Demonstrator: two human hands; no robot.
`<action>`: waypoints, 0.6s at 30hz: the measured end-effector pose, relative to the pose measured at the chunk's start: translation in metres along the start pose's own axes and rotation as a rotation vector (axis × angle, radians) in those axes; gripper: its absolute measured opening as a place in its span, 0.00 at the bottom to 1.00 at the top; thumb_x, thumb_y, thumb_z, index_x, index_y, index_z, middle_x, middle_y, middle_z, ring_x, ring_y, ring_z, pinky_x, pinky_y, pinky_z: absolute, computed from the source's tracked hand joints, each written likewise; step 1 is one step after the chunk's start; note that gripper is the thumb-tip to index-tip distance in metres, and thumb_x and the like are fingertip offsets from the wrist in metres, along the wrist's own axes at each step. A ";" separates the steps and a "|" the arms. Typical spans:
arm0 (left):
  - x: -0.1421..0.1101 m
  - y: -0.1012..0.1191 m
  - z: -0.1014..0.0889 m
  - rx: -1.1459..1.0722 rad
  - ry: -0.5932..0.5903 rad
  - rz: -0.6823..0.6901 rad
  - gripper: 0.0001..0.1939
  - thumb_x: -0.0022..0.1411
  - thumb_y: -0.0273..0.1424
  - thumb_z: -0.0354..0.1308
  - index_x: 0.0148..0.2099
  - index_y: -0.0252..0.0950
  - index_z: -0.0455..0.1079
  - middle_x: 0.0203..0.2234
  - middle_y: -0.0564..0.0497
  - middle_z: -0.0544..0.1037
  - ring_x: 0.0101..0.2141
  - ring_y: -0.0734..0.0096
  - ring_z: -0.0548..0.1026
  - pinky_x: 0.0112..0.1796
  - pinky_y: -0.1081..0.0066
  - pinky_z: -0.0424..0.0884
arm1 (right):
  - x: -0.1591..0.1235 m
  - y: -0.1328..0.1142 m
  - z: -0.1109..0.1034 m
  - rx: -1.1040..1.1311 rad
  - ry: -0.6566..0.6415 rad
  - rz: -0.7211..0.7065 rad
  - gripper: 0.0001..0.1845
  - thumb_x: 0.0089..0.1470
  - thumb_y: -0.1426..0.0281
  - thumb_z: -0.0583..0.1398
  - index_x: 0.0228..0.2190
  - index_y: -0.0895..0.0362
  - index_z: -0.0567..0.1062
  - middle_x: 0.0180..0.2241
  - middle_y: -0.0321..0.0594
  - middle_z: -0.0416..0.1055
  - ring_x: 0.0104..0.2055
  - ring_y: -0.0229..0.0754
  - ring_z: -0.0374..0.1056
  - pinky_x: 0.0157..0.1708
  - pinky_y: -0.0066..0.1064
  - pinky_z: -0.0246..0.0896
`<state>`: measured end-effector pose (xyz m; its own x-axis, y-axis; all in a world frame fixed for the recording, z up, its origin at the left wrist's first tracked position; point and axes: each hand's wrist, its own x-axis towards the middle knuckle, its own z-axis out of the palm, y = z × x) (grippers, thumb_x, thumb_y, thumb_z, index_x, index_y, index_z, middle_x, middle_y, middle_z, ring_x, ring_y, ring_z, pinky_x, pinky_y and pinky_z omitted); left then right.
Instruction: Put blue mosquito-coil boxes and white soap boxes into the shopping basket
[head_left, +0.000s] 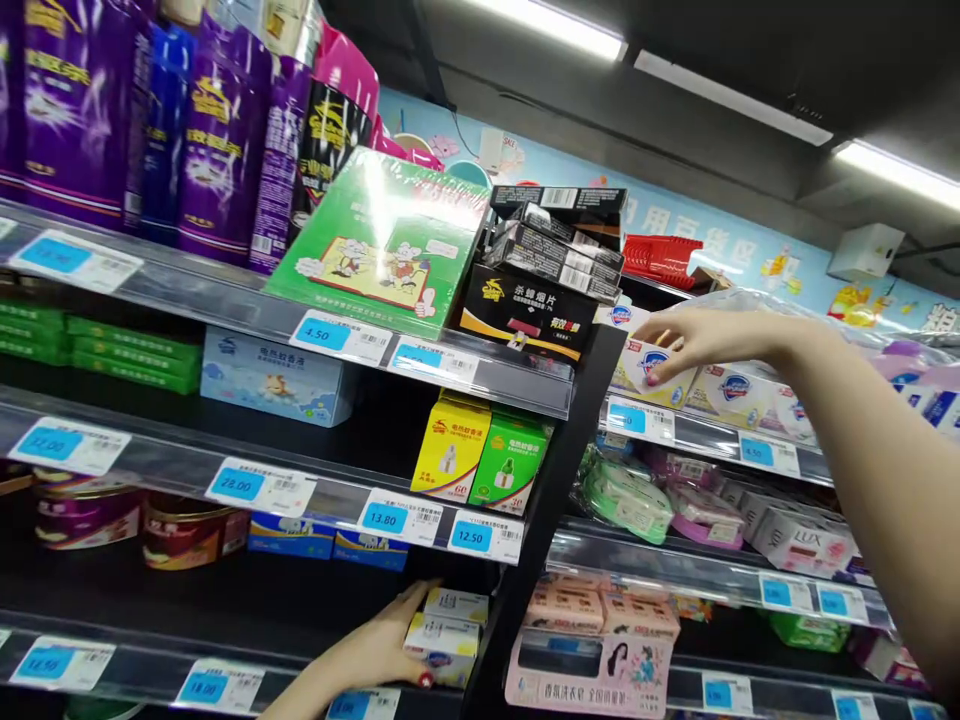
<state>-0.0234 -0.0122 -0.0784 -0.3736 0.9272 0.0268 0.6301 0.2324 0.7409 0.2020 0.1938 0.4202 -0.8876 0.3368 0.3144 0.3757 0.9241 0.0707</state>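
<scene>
My left hand (pixel 379 645) is low at the bottom middle, wrapped around a small stack of white soap boxes (pixel 448 632) on a lower shelf. My right hand (pixel 694 340) reaches out to the right shelf bay, fingers spread and bent down, with the fingertips resting on a white soap box with a blue shield logo (pixel 643 368). More such soap boxes (pixel 739 392) sit in a row beside it.
Left bay shelves carry purple bags (pixel 217 120), a green mouse-picture board (pixel 382 240), black boxes (pixel 529 315), yellow and green boxes (pixel 480 455) and tins. Blue price tags (pixel 322 335) line the shelf edges. A black upright post (pixel 559 480) divides the bays.
</scene>
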 end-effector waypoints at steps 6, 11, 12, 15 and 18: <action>0.003 -0.005 0.003 -0.020 0.005 0.008 0.62 0.41 0.44 0.71 0.72 0.36 0.43 0.69 0.37 0.50 0.68 0.47 0.51 0.66 0.57 0.49 | 0.016 0.019 -0.001 -0.016 0.033 -0.232 0.30 0.31 0.59 0.75 0.38 0.58 0.79 0.36 0.44 0.77 0.34 0.46 0.73 0.29 0.32 0.67; 0.004 -0.006 0.003 -0.021 -0.006 0.005 0.63 0.40 0.43 0.71 0.72 0.37 0.42 0.70 0.37 0.50 0.67 0.48 0.51 0.66 0.57 0.50 | -0.009 -0.001 0.003 0.060 0.100 -0.142 0.16 0.46 0.67 0.67 0.37 0.64 0.78 0.32 0.40 0.76 0.31 0.35 0.69 0.30 0.25 0.59; 0.004 -0.005 0.003 -0.012 -0.008 0.005 0.62 0.40 0.42 0.71 0.72 0.37 0.42 0.70 0.38 0.49 0.68 0.49 0.51 0.66 0.57 0.50 | -0.013 -0.006 0.004 0.081 0.105 -0.132 0.16 0.48 0.68 0.65 0.38 0.65 0.77 0.31 0.39 0.75 0.31 0.33 0.69 0.30 0.25 0.58; 0.000 0.002 -0.001 0.036 -0.011 -0.008 0.62 0.41 0.43 0.71 0.72 0.36 0.43 0.70 0.37 0.49 0.69 0.49 0.48 0.66 0.56 0.47 | -0.019 -0.013 0.007 0.147 0.082 -0.105 0.18 0.49 0.69 0.63 0.40 0.69 0.76 0.31 0.39 0.75 0.32 0.32 0.68 0.33 0.26 0.57; -0.008 0.014 -0.006 0.113 0.004 -0.027 0.62 0.41 0.44 0.71 0.72 0.35 0.42 0.70 0.37 0.48 0.69 0.48 0.45 0.67 0.53 0.44 | -0.020 -0.013 0.003 0.200 0.087 -0.048 0.18 0.49 0.71 0.63 0.41 0.71 0.75 0.33 0.41 0.76 0.33 0.32 0.69 0.33 0.28 0.57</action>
<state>-0.0160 -0.0182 -0.0641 -0.3939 0.9191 0.0104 0.6923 0.2892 0.6612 0.2139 0.1756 0.4101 -0.8734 0.2825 0.3967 0.2655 0.9591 -0.0984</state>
